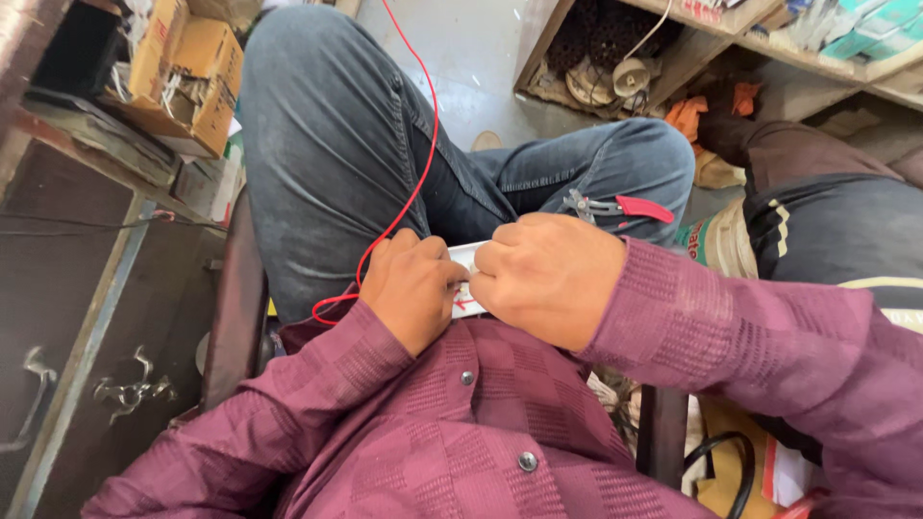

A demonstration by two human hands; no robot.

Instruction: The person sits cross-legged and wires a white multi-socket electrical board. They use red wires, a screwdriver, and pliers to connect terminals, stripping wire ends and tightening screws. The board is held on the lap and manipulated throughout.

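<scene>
Two hands were seen closed together over a small white part (467,258) at the centre of the view, held against the lap. At nine o'clock from them, dark metal drawers with handles (125,392) were ranged, and at eleven o'clock an open cardboard box (187,82) was set on a ledge. The left hand (413,288) was curled tightly, its fingers pinched on the part's left edge; a thin red wire (420,163) was run from under that hand up toward twelve o'clock across the grey jeans. The right hand (548,279) was clenched on the part's right side, fingertips hidden. The part was judged light, stiff and probably brittle plastic, best gripped by its edges; the wire was judged limp and easily kinked, better held close to its end. At two o'clock, red-handled pliers (620,206) were laid on the thigh, and further right a wooden shelf (731,38) was crowded with clutter.
</scene>
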